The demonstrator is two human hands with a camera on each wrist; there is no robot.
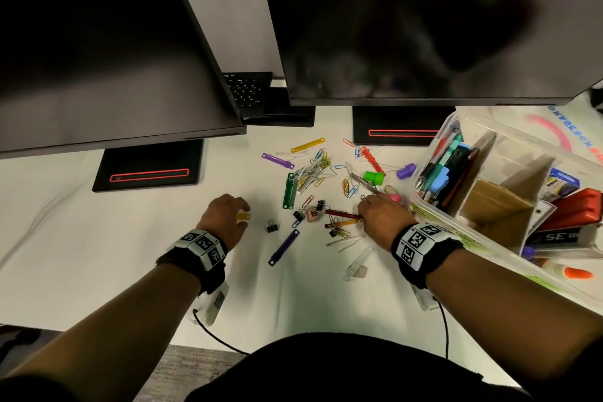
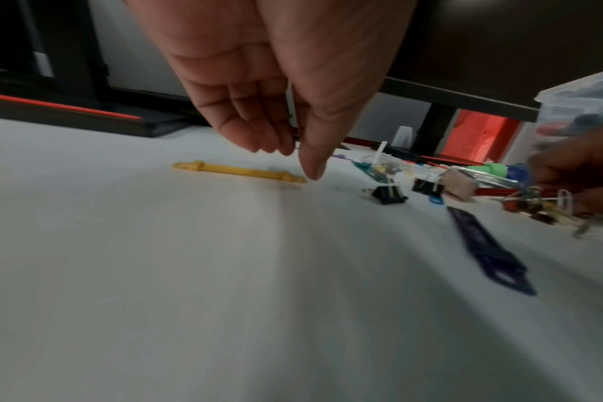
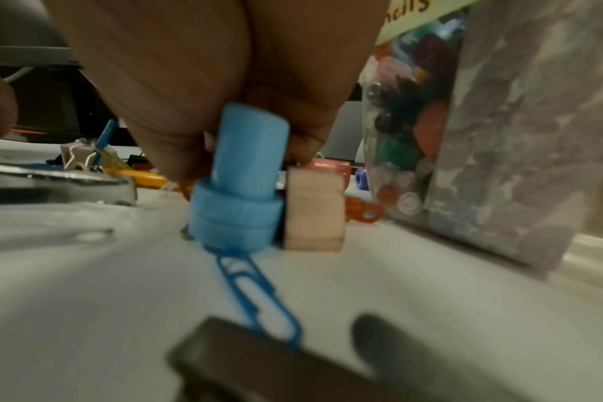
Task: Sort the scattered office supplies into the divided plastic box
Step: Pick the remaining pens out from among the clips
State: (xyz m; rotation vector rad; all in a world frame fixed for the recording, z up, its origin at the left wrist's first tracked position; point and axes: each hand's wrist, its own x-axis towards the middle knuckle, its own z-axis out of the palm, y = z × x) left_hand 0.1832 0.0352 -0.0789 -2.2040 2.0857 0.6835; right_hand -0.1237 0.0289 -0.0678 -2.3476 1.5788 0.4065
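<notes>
With sorting barely begun, a yellow fastener strip [image 2: 240,173] is being reached for by the left hand [image 1: 225,209], fingers loosely together and not yet gripping, while a blue cap [image 3: 240,185] is being pinched by the right hand [image 1: 380,210] just beside the divided plastic box [image 1: 434,206], seemingly for a short transfer.

The table [image 1: 98,238] is white. Near its middle lie a green strip [image 1: 289,190], two purple strips [image 1: 283,248], a yellow strip [image 2: 240,173], a red strip [image 1: 372,160] and black binder clips [image 1: 271,226]. A blue cap [image 3: 240,185] stands on a blue paperclip [image 3: 258,291]. The clear box [image 1: 434,206] at the right edge holds a red stapler [image 1: 577,209]. Both wristbands [image 1: 421,243] carry black-and-white square patterns.
</notes>
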